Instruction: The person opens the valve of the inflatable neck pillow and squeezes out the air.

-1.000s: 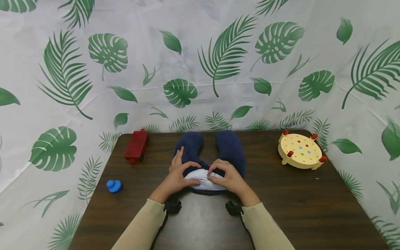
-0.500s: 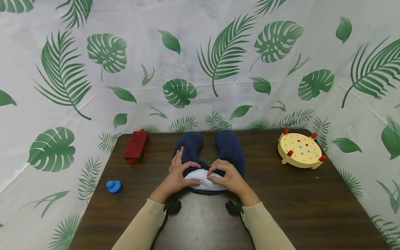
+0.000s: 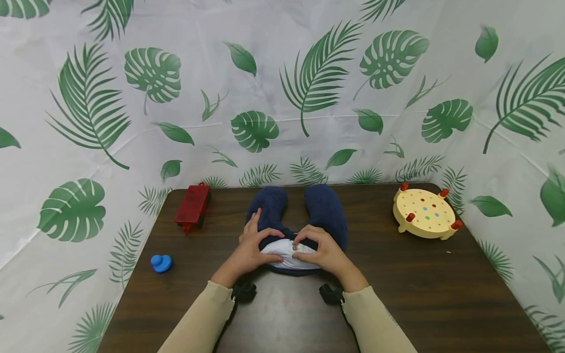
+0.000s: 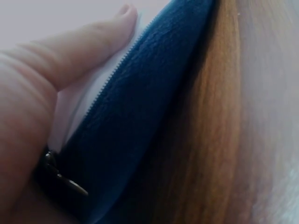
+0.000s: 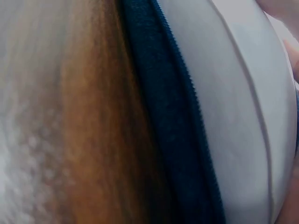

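Note:
A navy U-shaped neck pillow point(image 3: 324, 206) lies on the table, its two ends pointing away from me. At its near curve the zipper point(image 4: 112, 77) is undone, and a white inner lining point(image 3: 282, 247) bulges out. A small metallic-looking piece point(image 3: 295, 247) sits on the white part. My left hand point(image 3: 251, 247) holds the pillow's left side: thumb on the white lining, other fingers spread over the navy cover. My right hand point(image 3: 324, 250) rests at the right of the opening, its thumb and index finger apart on either side of the small piece.
A red toy cart point(image 3: 193, 207) stands at the back left, with a blue knob-like piece point(image 3: 161, 263) nearer. To the right is a round cream toy point(image 3: 423, 213) with red-tipped legs upward. A leaf-patterned cloth point(image 3: 309, 88) hangs behind the table.
My right thumb and index finger have parted slightly from around the small piece on the white lining, which now shows between them. My left hand and the pillow stay where they were.

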The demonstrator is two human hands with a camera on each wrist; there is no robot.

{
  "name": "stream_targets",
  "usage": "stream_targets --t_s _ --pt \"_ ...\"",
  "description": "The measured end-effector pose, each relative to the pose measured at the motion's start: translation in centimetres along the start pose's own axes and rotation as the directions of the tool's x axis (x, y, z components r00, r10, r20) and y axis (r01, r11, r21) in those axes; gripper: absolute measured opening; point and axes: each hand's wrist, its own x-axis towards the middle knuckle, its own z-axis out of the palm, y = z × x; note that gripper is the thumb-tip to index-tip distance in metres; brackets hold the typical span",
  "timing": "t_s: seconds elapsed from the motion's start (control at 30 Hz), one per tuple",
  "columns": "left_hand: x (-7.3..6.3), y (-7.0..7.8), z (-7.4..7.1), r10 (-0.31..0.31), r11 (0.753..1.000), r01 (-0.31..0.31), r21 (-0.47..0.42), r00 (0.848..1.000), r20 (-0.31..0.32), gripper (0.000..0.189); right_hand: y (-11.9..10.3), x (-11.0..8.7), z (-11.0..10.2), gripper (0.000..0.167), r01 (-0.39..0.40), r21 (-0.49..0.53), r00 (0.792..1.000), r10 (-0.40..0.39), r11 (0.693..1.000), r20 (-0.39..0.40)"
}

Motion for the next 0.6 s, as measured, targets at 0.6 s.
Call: stream_targets --t_s 0.6 --pt "0.35 0.03 -0.01 0.028 0.998 -0.027 0.057 0.999 -0.02 0.048 -0.72 0.19 0.0 0.023 -0.039 0.013 0.998 0.04 0.999 -0.039"
